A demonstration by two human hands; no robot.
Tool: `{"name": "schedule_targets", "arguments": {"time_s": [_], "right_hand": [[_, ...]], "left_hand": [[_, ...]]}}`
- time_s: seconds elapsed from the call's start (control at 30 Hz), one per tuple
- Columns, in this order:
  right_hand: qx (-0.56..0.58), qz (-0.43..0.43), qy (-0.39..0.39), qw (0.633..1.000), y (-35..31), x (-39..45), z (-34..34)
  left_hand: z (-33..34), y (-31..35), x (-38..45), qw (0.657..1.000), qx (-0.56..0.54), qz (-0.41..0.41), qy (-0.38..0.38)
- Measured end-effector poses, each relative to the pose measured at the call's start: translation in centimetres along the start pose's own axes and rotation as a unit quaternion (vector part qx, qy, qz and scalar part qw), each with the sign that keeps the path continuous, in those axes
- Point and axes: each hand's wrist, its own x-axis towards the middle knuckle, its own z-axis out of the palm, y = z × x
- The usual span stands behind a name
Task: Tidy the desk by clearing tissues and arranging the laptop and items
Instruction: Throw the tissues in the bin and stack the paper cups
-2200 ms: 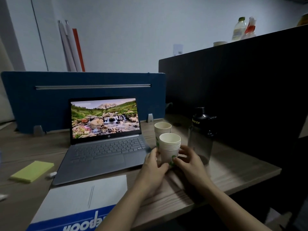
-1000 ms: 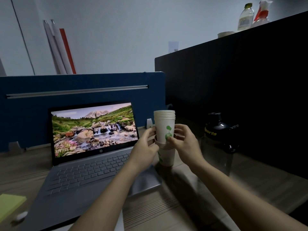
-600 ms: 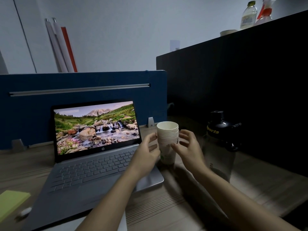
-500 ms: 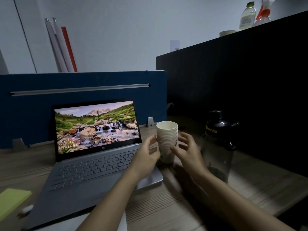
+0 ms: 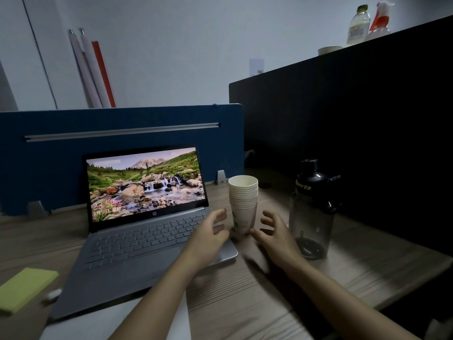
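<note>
- On the far left of the wooden table [image 5: 318, 285] I saw a yellow sticky-note pad [image 5: 24, 288] lying flat, with a small white object [image 5: 52, 294] just beside it; I could not tell what that was.
- Near the front edge lay a white sheet or box lid [image 5: 103, 322], partly cut off by the frame.
- The laptop [image 5: 147, 231] stood open, left of centre, its screen lit with a landscape; it looked angled rather than square to the blue divider [image 5: 49, 168] behind it, so I judged arranging it was not yet done.
- My left hand [image 5: 208, 239] hovered over the laptop's right corner, fingers spread, holding nothing.
- The stack of paper cups [image 5: 244, 204] stood upright between my hands, nested; the top cup looked empty.
- My right hand [image 5: 274, 236] was spread wide too, just beside the stack and empty.
- A dark shaker bottle [image 5: 312, 209] stood right of the cups, lid on; I could not make out any contents.
- I saw no tissues anywhere, so that part seemed done.
</note>
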Motion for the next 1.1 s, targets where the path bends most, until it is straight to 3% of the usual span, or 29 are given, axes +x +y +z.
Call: {"name": "schedule_targets", "arguments": {"time_s": [0.4,0.63,0.8,1.1], "right_hand": [[0.027,0.025,-0.024,0.999,-0.8,-3.7,-2.1],[-0.033,0.018,0.047,0.998,-0.8,-6.6,-6.1],[-0.003,0.052,0.159,0.986,0.2,-7.3,-9.4],[0.028,0.075,0.128,0.988,2.8,-4.4,-9.6]], "left_hand": [[-0.8,0.6,-5.1,0.998,0.059,0.008,0.002],[-0.3,2.9,-7.9,0.998,0.061,0.016,0.001],[0.1,4.6,-9.0,0.998,0.049,0.026,0.000],[1.3,4.0,-8.6,0.995,0.095,0.024,-0.020]]}}
